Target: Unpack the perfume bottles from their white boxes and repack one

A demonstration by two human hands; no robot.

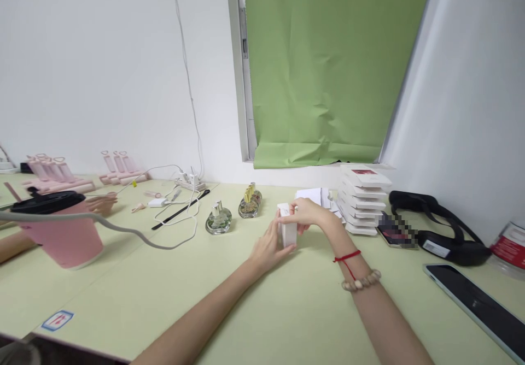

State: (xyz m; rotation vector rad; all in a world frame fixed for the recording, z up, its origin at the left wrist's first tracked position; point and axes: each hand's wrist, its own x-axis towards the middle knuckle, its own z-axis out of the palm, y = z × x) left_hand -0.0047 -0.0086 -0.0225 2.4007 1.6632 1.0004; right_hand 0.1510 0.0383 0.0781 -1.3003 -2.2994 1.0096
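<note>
Two hands meet on a small white box [287, 227] that stands upright on the pale green tabletop [287, 310], near its middle. We see the right hand [307, 213] arched over the box's top, its fingers [296, 210] curled closed around the upper edge; the wrist bears a red string and a beaded bracelet. Our left hand [268, 247] lies against the box's lower left side, palm turned inward, fingers [275, 228] loosely spread and pressed flat to the card rather than wrapped about it. Whether the box holds anything we cannot tell, as its flaps are hidden by the hands.

Just left of the box stand two glass perfume bottles: a rounded clear bottle [218, 218] with a silvery cap, and a second bottle [250, 201] with a gold cap, both holding pale liquid. To the right, a stack of flat white boxes [363, 198] rises beside a black strap [435, 223]. A dark tablet [476, 305] lies flat at the right edge. At far left, a pink cup [61, 231] with a black lid sits close to the camera, crossed by a grey cable [135, 234]. Pink holders [121, 168] line the wall, and white cords [180, 204] trail across the smooth, matte surface.
</note>
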